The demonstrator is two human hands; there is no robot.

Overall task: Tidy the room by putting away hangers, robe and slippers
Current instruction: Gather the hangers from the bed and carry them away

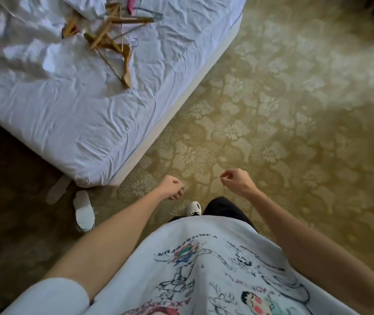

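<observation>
Hands hang over the carpet (272, 110), left hand (173, 187) and right hand (235, 179) with fingers loosely curled, holding nothing. Hangers (113, 42) lie on the bed (67, 114) far beyond the fingers; slippers (83, 210) sit left of them.

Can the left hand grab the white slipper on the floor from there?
Probably not yet: the left hand is up at waist level, holding nothing, and the white slipper lies on the carpet below. Nothing blocks it; bending down should do.

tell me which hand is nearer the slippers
Left. The left hand hangs just right of the slippers by the bed corner; the right hand is farther right, past the person's shoe. Both hold nothing.
</observation>
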